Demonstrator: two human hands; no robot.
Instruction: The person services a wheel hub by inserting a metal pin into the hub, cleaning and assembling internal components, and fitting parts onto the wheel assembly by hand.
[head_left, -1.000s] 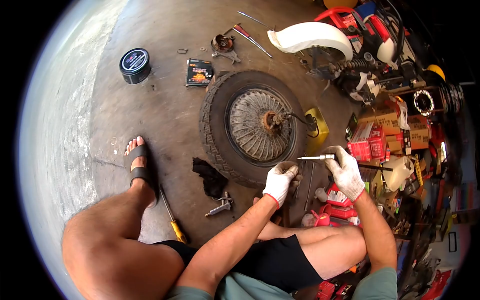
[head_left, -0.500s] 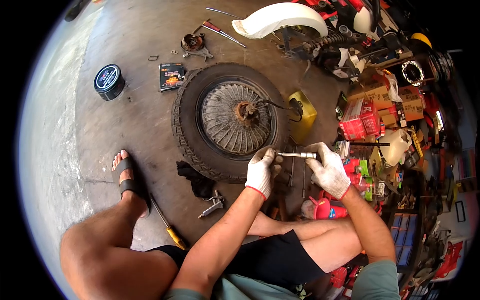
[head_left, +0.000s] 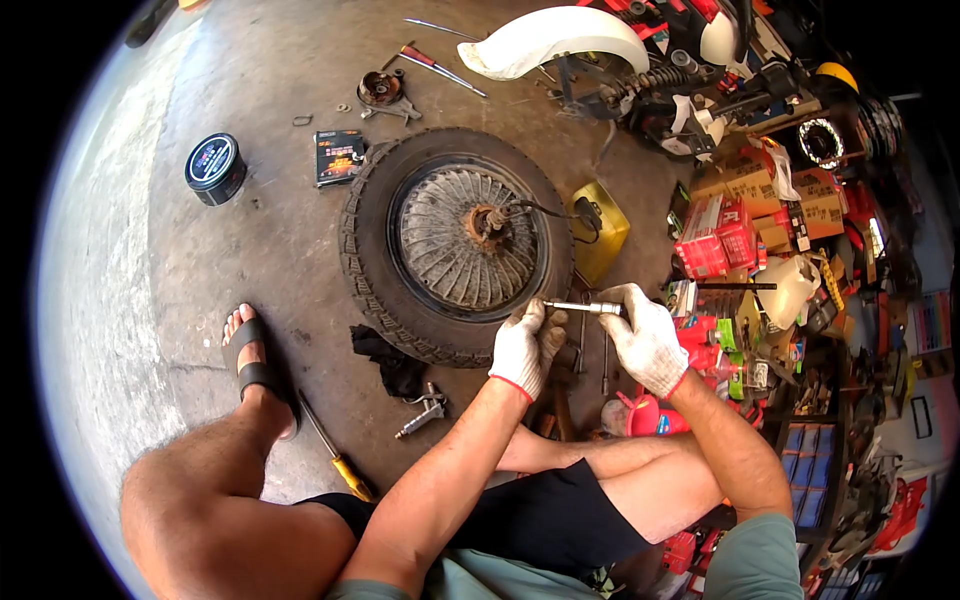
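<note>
A shiny socket extension bar [head_left: 582, 307] is held roughly level between my two hands, in front of the wheel's near edge. My left hand [head_left: 525, 345], in a white work glove with dark, soiled fingertips, pinches the thin left end. At the thicker right end, the gloved fingers of my right hand [head_left: 645, 340] close round the socket. Beyond the hands lies a wheel with a black knobbly tyre [head_left: 365, 260] on its side. Its ribbed metal hub [head_left: 450, 245] faces up, with a rusty axle [head_left: 488, 222] and a black cable coming from the centre.
A yellow-handled screwdriver [head_left: 350, 475], an air blow gun [head_left: 425, 410] and a black cloth [head_left: 390, 360] lie near my legs. A black round tub [head_left: 215, 170] and small box [head_left: 340, 157] sit left. Cartons [head_left: 755, 190] and parts crowd the right; a white fender [head_left: 555, 40] lies behind.
My right hand has shifted slightly left and up, and the bar now tilts a little. Both hands keep hold of it. The whole view has shifted slightly.
</note>
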